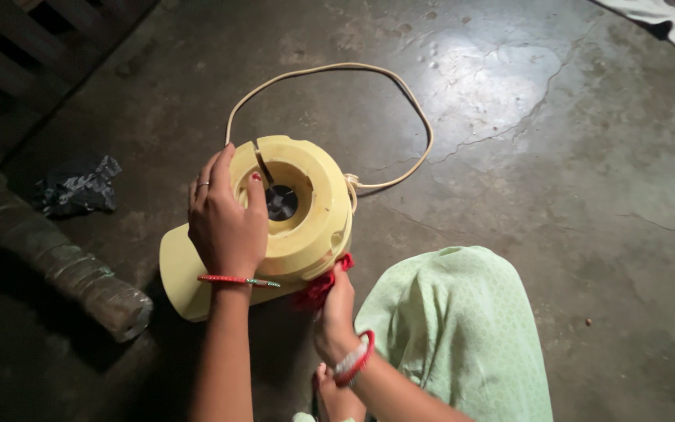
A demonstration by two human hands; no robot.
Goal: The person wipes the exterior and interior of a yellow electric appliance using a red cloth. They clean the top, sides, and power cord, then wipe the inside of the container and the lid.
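Crouching on the concrete floor [509,156], the person works on a pale yellow mixer base [291,227] tipped on its side, open underside facing up. The left hand [226,223] curls over the rim, fingers closed on a thin metal tool [262,162] poked toward the dark centre part [281,202]. The right hand [336,309] is closed on a red cloth [318,287], pressed against the base's lower edge. The cord [400,101] loops behind. Judgement: bracing firmly with the right hand and keeping the tool square should prevent slipping.
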